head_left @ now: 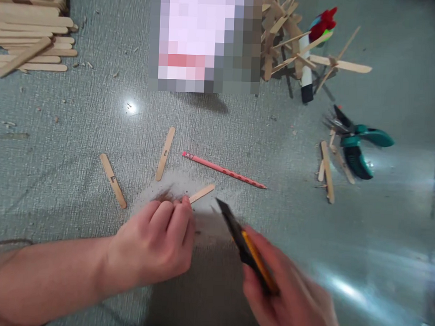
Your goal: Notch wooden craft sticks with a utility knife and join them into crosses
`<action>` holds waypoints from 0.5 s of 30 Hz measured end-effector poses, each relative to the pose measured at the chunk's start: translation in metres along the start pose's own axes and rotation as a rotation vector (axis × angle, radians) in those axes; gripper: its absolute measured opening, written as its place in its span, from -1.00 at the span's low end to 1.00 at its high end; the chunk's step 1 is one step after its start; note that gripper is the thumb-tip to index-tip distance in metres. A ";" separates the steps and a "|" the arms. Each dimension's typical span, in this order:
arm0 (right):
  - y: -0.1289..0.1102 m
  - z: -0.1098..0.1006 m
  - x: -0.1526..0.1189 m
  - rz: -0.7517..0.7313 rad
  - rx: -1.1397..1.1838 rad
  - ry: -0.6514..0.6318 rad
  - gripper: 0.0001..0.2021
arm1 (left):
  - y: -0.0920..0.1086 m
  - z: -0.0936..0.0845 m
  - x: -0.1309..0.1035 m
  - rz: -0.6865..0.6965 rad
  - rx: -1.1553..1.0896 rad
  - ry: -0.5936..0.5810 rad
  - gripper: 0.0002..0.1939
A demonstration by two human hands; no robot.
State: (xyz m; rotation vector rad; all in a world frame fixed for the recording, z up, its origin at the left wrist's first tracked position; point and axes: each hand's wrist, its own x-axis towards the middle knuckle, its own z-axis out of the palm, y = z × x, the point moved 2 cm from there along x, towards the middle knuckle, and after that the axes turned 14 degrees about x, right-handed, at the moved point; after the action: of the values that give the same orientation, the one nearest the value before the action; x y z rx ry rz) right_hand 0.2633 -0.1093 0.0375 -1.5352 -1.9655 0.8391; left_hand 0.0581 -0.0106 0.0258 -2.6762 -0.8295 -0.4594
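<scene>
While light glares off the textured grey tabletop, the left hand pinches one wooden stick mid-scene; the right hand is wrapped round one black-and-yellow cutter. I count two notched sticks beyond the left hand, one pink pencil, and one pair of green-handled pliers far right.
</scene>
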 end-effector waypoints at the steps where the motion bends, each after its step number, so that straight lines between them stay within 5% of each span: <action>1: -0.003 0.004 0.003 -0.015 -0.016 -0.015 -0.36 | 0.000 0.000 0.000 0.006 0.024 0.004 -0.87; 15: -0.009 0.017 0.011 -0.086 -0.060 -0.062 -0.35 | 0.002 0.002 -0.001 0.070 0.037 0.021 -0.78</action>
State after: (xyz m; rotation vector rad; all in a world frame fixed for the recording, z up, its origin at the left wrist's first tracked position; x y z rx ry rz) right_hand 0.2422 -0.1028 0.0326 -1.4627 -2.1032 0.8076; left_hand 0.0592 -0.0122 0.0235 -2.6524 -0.7284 -0.4497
